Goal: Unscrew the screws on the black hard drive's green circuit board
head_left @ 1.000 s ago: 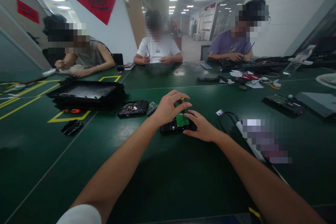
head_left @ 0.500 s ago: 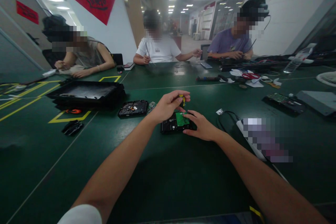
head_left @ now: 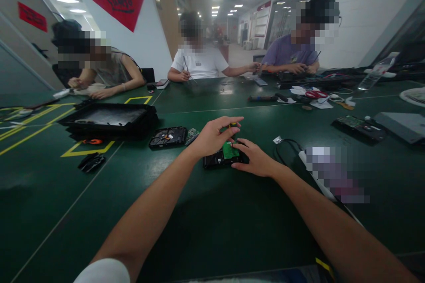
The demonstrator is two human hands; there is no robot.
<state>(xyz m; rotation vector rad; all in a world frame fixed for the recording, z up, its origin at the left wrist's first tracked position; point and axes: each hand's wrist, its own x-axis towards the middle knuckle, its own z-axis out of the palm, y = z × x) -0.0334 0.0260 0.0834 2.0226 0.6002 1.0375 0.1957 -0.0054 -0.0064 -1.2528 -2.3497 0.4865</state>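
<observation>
A black hard drive (head_left: 212, 160) with a green circuit board (head_left: 229, 151) lies on the dark green table in front of me. My left hand (head_left: 215, 135) is above its far left part, fingers closed round a small screwdriver with a yellow handle (head_left: 235, 124); its tip is hidden behind the fingers. My right hand (head_left: 255, 158) grips the drive's right end, thumb at the near edge and fingers on top by the board. Left of the drive are a loose circuit board (head_left: 191, 136) and a second black drive (head_left: 168, 137).
Stacked black trays (head_left: 109, 117) stand at the left, with black parts (head_left: 91, 162) nearer. At the right lie a power strip (head_left: 317, 177), another drive (head_left: 358, 127) and a grey box (head_left: 401, 126). Three people sit across the table; a bottle (head_left: 378, 73) leans at the far right.
My left hand has turned slightly over the screwdriver, covering more of its handle. My right hand stays on the drive. Across the table, one person's hand has moved slightly right.
</observation>
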